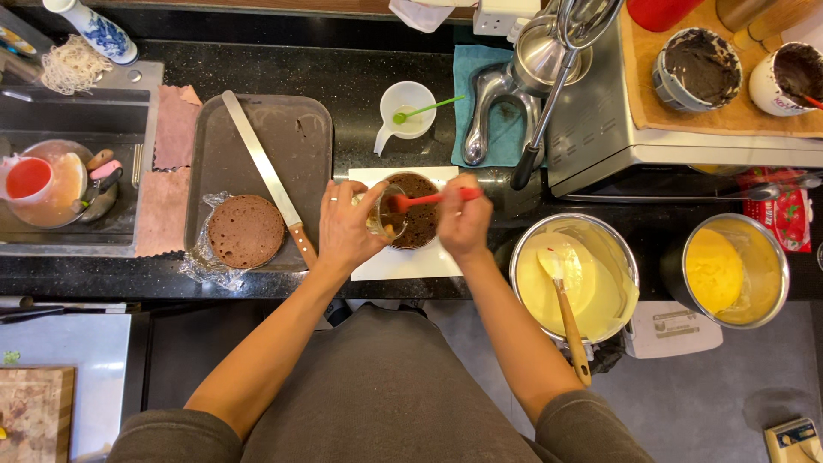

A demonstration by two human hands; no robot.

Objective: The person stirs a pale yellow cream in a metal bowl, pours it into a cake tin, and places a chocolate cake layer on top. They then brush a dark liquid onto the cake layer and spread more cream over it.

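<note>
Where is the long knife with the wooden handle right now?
The long knife lies diagonally across the dark baking tray, left of the person's left hand, its handle beside the round chocolate cake layer.

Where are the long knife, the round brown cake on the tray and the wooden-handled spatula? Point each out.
long knife [261,163], head view, middle of the blade.
round brown cake [246,230], head view, centre of its top.
wooden-handled spatula [571,330], head view, on the handle.

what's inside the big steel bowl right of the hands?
Steel bowl holds pale yellow batter and a wooden-handled spatula leaning over the rim. The bowl's bottom is covered.
</note>
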